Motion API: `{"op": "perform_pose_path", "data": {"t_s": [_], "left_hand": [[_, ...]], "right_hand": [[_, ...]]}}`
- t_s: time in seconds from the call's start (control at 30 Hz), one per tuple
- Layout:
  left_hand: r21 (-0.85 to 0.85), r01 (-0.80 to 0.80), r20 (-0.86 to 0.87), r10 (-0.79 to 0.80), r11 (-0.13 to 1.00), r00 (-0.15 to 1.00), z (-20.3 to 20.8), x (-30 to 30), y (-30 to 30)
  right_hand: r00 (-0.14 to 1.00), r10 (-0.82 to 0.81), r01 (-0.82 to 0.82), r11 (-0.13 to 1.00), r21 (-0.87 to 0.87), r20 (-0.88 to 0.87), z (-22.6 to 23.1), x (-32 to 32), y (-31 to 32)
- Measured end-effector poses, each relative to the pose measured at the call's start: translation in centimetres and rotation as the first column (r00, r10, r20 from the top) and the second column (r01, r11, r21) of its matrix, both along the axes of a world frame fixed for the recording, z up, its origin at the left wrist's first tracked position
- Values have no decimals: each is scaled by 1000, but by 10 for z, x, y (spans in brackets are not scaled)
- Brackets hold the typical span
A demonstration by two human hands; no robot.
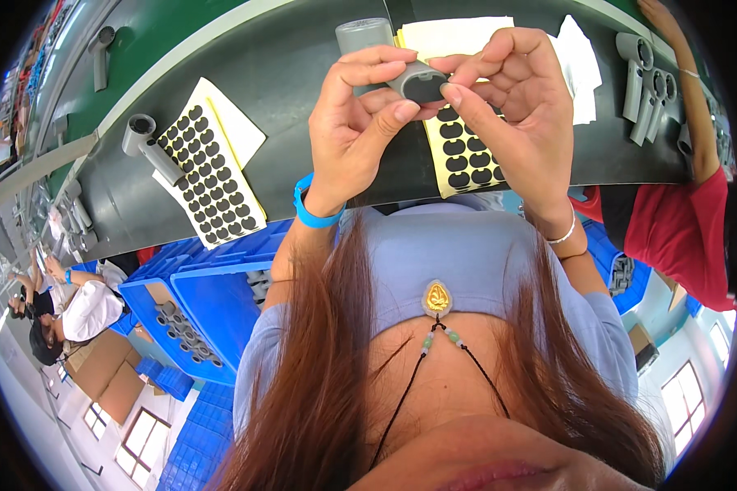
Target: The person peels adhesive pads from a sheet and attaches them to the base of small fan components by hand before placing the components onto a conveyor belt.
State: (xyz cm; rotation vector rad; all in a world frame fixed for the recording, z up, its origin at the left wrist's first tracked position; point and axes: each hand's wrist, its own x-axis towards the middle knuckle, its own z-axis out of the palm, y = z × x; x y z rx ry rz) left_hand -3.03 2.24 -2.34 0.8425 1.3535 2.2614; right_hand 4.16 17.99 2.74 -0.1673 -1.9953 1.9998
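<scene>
My left hand (354, 123) is closed around a grey hair-dryer-shaped housing (364, 34), held above the dark bench. Its handle end faces me and carries a black sticker (425, 85) with a notched edge. At the right side of that sticker, the thumb and forefinger of my right hand (520, 110) are pinched together at its rim. Beneath my hands lies a yellow-backed sheet of black stickers (464, 159), partly covered by them. Another sticker sheet (210, 168) rests at the left, with a second grey housing (151, 147) lying across its edge.
White paper (579, 69) lies right of my hands. Several grey housings (648, 94) stand at the bench's right, near a co-worker's arm (688, 90). Blue crates (213, 307) with grey parts sit below the bench's near edge. A green belt (151, 41) runs beyond the bench (295, 90).
</scene>
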Motion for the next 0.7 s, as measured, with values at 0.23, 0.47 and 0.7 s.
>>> {"op": "perform_pose_path", "data": {"t_s": [0.23,0.47,0.7], "left_hand": [[-9,-3,-8,3,1000,1000,1,1,0],[-18,-4,5,5,1000,1000,2,3,0],[-19,-51,30,52,999,998,5,5,3]], "right_hand": [[1000,-17,17,1000,12,17,2,0,-2],[999,-26,23,997,71,36,4,0,-3],[998,-34,27,993,113,60,10,-1,-8]]}}
